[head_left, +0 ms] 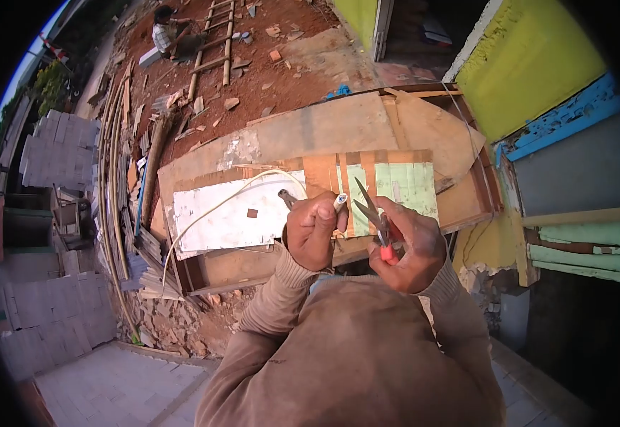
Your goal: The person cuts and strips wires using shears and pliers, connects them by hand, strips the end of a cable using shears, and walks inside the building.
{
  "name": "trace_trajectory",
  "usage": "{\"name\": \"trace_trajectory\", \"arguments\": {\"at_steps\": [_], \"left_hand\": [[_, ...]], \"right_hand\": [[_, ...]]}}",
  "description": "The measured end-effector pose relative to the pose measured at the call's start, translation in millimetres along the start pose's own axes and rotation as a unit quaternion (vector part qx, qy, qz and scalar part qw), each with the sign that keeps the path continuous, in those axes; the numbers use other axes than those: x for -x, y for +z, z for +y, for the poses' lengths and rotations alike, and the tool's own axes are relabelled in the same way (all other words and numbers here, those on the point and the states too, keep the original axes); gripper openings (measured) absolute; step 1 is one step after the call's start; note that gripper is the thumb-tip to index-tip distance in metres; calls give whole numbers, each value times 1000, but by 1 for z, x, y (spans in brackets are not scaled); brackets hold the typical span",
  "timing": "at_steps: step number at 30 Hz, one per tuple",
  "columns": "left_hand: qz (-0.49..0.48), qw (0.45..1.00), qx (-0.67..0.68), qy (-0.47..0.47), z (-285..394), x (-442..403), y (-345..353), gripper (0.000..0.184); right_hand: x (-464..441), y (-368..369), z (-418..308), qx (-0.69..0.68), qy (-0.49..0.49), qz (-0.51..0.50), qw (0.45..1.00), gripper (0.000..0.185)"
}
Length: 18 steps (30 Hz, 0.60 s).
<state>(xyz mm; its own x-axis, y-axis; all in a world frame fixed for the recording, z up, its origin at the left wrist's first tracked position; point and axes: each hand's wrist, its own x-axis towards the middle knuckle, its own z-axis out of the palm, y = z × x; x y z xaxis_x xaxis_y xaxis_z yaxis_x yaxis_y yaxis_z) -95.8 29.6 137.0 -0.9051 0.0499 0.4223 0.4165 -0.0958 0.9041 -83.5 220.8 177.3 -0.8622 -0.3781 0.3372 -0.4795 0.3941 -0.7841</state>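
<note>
left hand round white cable, right hand round red-handled tool, board beneath, ladder beyond

From where I stand, I can't read any writing, brand, number or sign: no lettering can be made out on the cable, the red-handled cutters, the white board, the pale green board or the yellow-green wall.
</note>
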Motion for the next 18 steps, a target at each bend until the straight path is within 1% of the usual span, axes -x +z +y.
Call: {"name": "trace_trajectory", "arguments": {"at_steps": [3, 4, 5, 6, 7, 9, 10, 11, 12, 13, 14, 15, 16, 18], "left_hand": [[22, 1000, -8, 1, 6, 1, 3, 50], [23, 1000, -7, -1, 7, 2, 1, 50], [7, 1000, -12, -25, 8, 3, -3, 49], [-10, 999, -17, -48, 9, 4, -5, 49], [-10, 999, -16, -50, 8, 4, -6, 49], [-15, 999, -12, -32, 6, 4, -7, 42], [-15, 999, -11, -33, 4, 3, -6, 42], [3, 1000, -26, -8, 2, 2, -4, 36], [20, 999, -39, 16, 1, 1, -1, 31], [17, 999, -37, 14, 0, 3, 3, 31], [42, 999, -14, 2, -3, 5, 7, 27], [67, 998, 7, -10, -5, 6, 9, 23], [66, 998, 8, -11, -8, 8, 10, 23], [87, 996, 2, 21, -14, 9, 10, 23]], "right_hand": [[1, 4, -3, -24, -1, 2, 1000, 59], [0, 2, -7, -30, 27, -20, 999, 57], [0, 1, -9, -36, 57, -42, 997, 55], [1, 1, -9, -35, 58, -43, 997, 55], [2, 2, -9, -41, 71, -40, 996, 54], [3, 0, -11, -46, 84, -37, 995, 53], [2, -4, -15, -25, 112, -81, 990, 55], [1, -7, -17, -4, 141, -125, 982, 56], [2, -5, -16, -3, 143, -124, 982, 56], [3, -3, -15, -22, 131, -100, 986, 56], [5, -1, -14, -40, 118, -76, 989, 56], [5, -1, -14, -40, 119, -75, 989, 56], [7, 0, -14, -51, 127, -78, 988, 55], [7, 0, -15, -62, 137, -79, 986, 55]]}}
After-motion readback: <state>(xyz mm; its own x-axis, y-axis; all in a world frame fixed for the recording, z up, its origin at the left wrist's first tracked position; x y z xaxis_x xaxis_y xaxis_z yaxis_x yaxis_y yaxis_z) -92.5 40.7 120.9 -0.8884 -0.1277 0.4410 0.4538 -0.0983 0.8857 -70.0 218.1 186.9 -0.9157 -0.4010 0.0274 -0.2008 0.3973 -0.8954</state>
